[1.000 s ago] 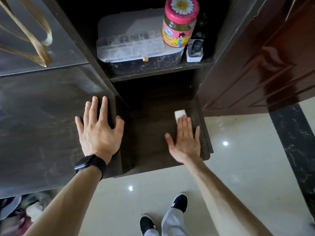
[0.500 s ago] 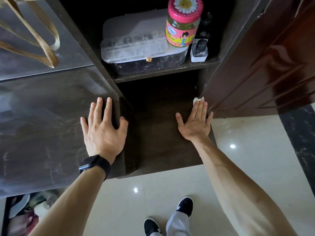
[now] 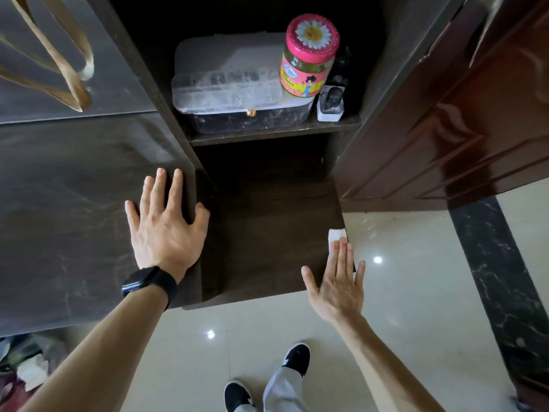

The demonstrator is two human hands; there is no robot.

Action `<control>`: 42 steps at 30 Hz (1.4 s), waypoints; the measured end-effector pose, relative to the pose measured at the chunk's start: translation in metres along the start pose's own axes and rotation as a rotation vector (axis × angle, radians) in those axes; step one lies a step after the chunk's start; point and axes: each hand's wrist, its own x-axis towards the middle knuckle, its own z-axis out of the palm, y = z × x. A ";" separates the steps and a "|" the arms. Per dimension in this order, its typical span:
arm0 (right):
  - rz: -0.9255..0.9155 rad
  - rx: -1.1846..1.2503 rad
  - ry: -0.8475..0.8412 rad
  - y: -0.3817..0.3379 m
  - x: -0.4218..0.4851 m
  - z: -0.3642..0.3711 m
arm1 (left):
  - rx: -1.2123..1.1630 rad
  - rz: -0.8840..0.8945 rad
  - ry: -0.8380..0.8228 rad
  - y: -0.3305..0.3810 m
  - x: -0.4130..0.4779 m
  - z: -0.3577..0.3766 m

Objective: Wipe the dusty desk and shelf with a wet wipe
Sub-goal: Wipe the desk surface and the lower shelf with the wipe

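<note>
- Wet wipe (image 3: 336, 234) — small white folded square at the front right corner of the lower shelf (image 3: 267, 248), pinned under the fingertips of the right hand (image 3: 338, 282).
- Right hand: flat, fingers straight and close together, pressing down, not gripping.
- Left hand (image 3: 166, 227): flat, fingers spread, braced on the counter (image 3: 59, 209) edge beside the shelf opening.
- Progress, as a guess: mid-task. The lower shelf looks dark and even, probably nearly done.
- The counter shows grey haze and streaks; cannot tell if it has been wiped, likely needs a pass.
- The upper shelf (image 3: 267, 135) is loaded — frosted clear plastic box (image 3: 228, 84), round pink-lidded jar (image 3: 310, 58) — likely not done yet.
- Surfaces: dark matte wood-grain laminate, flat with square edges.
</note>
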 end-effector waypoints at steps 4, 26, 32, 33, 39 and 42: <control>-0.067 0.044 0.069 -0.021 0.078 -0.023 | 0.008 0.006 0.015 -0.001 0.001 0.003; -0.046 -0.054 0.042 -0.032 0.129 -0.051 | 0.012 -0.004 0.022 -0.002 0.001 0.004; -0.082 -0.070 0.046 -0.024 0.127 -0.055 | 0.006 -0.003 0.026 0.000 0.000 0.002; -0.081 -0.069 0.042 -0.022 0.122 -0.052 | 0.006 -0.003 0.026 0.000 0.000 0.002; -0.053 -0.013 0.065 0.009 0.026 -0.006 | -0.002 0.009 0.021 -0.001 0.001 0.002; -0.072 0.004 0.024 0.019 -0.023 0.015 | -0.005 0.011 0.020 0.000 0.001 0.002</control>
